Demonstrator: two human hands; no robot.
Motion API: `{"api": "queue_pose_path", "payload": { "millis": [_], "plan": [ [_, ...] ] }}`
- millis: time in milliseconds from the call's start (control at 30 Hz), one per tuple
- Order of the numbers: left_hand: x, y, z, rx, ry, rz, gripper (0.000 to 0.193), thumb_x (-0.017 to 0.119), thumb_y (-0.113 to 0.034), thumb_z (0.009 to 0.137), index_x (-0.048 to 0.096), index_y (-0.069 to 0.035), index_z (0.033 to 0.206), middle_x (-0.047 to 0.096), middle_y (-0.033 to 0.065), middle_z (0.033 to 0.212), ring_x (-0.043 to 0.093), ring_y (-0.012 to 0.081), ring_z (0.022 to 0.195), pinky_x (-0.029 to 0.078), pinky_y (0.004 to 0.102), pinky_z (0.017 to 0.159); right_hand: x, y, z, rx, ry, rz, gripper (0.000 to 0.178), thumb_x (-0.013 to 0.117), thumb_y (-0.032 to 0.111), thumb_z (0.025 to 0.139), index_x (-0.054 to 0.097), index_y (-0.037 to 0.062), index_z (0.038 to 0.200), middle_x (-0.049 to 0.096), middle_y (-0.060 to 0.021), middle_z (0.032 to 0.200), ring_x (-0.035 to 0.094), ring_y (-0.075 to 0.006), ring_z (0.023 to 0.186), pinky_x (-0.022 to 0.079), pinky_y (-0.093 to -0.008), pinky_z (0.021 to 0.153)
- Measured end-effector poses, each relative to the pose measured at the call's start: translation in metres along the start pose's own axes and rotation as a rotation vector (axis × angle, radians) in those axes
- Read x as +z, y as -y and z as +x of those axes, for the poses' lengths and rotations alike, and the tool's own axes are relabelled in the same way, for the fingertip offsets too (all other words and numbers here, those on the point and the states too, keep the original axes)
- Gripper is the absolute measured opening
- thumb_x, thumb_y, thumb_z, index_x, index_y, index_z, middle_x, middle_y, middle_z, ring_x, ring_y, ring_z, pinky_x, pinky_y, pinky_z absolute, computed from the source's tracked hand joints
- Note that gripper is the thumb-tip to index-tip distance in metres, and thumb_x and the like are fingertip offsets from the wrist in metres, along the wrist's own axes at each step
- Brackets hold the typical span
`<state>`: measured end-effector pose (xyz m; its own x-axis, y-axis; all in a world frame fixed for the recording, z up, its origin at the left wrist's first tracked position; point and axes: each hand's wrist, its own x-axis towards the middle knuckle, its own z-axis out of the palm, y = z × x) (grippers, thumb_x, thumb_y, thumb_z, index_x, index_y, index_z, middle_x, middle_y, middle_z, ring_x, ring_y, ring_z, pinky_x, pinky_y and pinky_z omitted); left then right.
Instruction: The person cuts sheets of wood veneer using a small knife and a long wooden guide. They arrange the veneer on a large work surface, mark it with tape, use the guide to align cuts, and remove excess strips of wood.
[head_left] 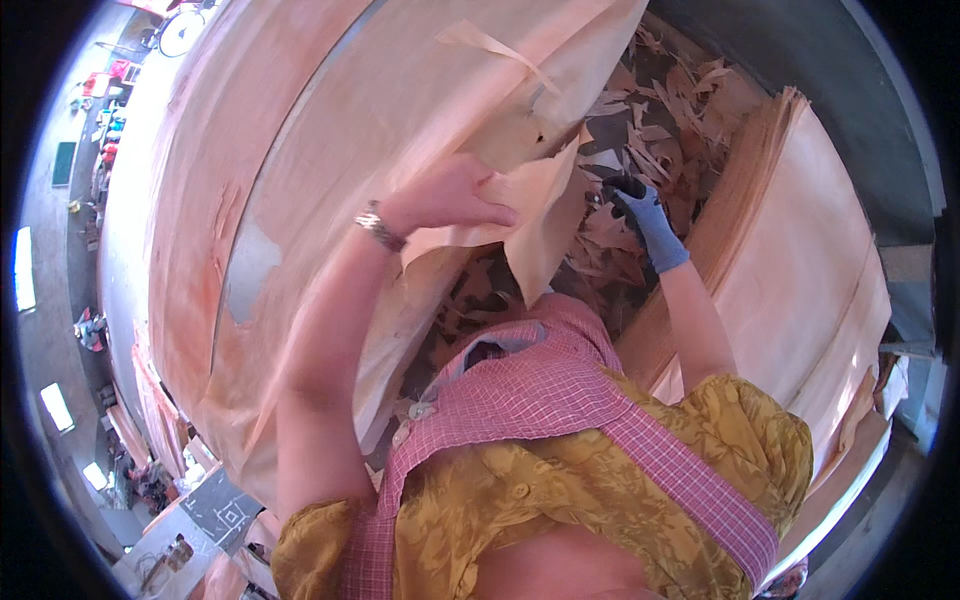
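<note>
I had the bare left hand (450,197) at the middle of the scene, its grip apparently clamped on a ragged, pale tan piece of thin wood veneer (543,210), the thumb across it. The piece hung between the hands, above a brown litter of torn veneer scraps (690,95); I could not tell whether it was free of the broad pinkish veneer sheets (340,130) on the left. To its right, the right hand, in a blue-and-black work glove (655,225), had bent fingers, but I could not tell what they held. I judged it best to pull gently along the grain, pinching close to the tear, lest the brittle piece split, and to steer clear of the tall veneer stack (790,190) on the right.
</note>
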<state>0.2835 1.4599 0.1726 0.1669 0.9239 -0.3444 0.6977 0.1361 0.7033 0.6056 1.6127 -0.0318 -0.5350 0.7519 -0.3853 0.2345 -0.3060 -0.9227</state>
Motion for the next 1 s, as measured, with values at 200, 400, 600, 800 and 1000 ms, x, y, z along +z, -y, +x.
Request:
{"api": "queue_pose_path", "payload": {
  "millis": [200, 400, 600, 800, 1000],
  "plan": [
    [-0.104, -0.041, -0.048, -0.044, 0.005, -0.041, 0.039, 0.082, -0.032, 0.076, 0.067, 0.004, 0.082, 0.053, 0.0060, 0.060, 0.046, 0.0088, 0.059, 0.042, 0.0292, 0.056, 0.004, 0.003, 0.121, -0.455, 0.021, -0.394, 0.061, 0.069, 0.005, 0.076, 0.051, 0.0031, 0.135, 0.059, -0.0146, 0.125, 0.057, -0.0270, 0.117, 0.047, -0.0344, 0.098],
    [-0.155, -0.060, -0.100, -0.352, -0.070, -0.036, 0.035, 0.090, -0.021, 0.067, 0.067, 0.003, 0.077, 0.053, 0.0041, 0.060, 0.041, 0.0072, 0.059, 0.039, 0.0276, 0.053, 0.035, 0.013, 0.169, -0.555, 0.230, -0.516, 0.064, 0.073, 0.001, 0.071, 0.053, 0.0077, 0.131, 0.056, -0.0155, 0.118, 0.056, -0.0301, 0.113, 0.049, -0.0355, 0.096],
    [-0.166, -0.052, -0.138, -0.592, -0.122, 0.001, 0.053, 0.096, -0.021, 0.053, 0.067, -0.002, 0.093, 0.058, 0.0060, 0.082, 0.053, 0.0147, 0.077, 0.044, 0.0301, 0.069, 0.052, 0.029, 0.165, -0.598, 0.194, -0.618, 0.046, 0.073, 0.006, 0.074, 0.061, 0.0059, 0.118, 0.058, -0.0151, 0.112, 0.061, -0.0310, 0.103, 0.053, -0.0361, 0.089],
    [-0.187, -0.067, -0.144, -0.263, 0.021, 0.027, 0.032, 0.088, -0.023, 0.064, 0.070, -0.002, 0.081, 0.065, 0.0109, 0.068, 0.061, 0.0250, 0.058, 0.047, 0.0315, 0.057, 0.051, -0.011, 0.145, -0.547, 0.194, -0.699, 0.040, 0.072, 0.015, 0.076, 0.062, 0.0056, 0.113, 0.063, -0.0180, 0.105, 0.060, -0.0360, 0.102, 0.051, -0.0403, 0.087],
    [-0.190, -0.094, -0.169, -0.126, 0.172, 0.305, 0.038, 0.088, -0.038, 0.051, 0.061, -0.013, 0.057, 0.055, 0.0039, 0.054, 0.052, 0.0254, 0.046, 0.035, 0.0380, 0.047, 0.085, -0.049, 0.112, -0.492, 0.281, -0.754, 0.053, 0.078, 0.023, 0.075, 0.056, 0.0087, 0.121, 0.059, -0.0161, 0.116, 0.060, -0.0369, 0.103, 0.051, -0.0431, 0.089]
  ]
}}
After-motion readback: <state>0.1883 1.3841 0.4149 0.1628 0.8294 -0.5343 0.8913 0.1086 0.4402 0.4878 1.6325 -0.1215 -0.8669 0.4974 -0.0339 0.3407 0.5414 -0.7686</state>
